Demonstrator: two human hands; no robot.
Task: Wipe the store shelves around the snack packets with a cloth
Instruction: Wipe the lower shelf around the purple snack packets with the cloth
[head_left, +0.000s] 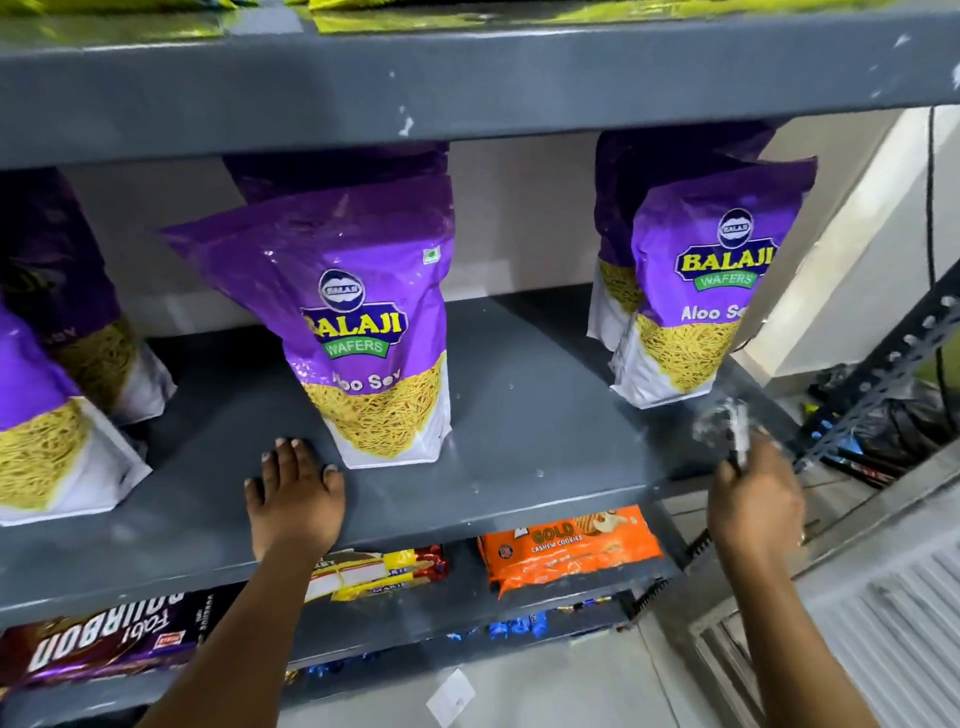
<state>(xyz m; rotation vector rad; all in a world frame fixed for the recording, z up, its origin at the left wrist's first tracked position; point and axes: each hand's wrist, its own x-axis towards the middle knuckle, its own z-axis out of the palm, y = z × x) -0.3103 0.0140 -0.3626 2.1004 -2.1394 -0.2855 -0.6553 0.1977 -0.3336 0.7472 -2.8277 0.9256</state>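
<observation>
A grey metal shelf (519, 415) holds purple Aloo Sev snack packets. One packet (358, 332) stands in the middle, another (696, 280) at the right end, and two more (57, 374) at the left. My left hand (293, 499) lies flat on the shelf's front edge, fingers apart, just left of the middle packet's base. My right hand (753, 499) is raised off the shelf's right front corner and grips a small blurred grey-white thing (727, 426), probably the cloth; its shape is unclear.
Another grey shelf (467, 88) runs overhead with yellow-green packets on it. Below are biscuit packs: an orange cookie pack (571, 551), a yellow-red pack (379, 571) and a dark pack (98, 644). A perforated upright (893, 364) stands at right beside black bags.
</observation>
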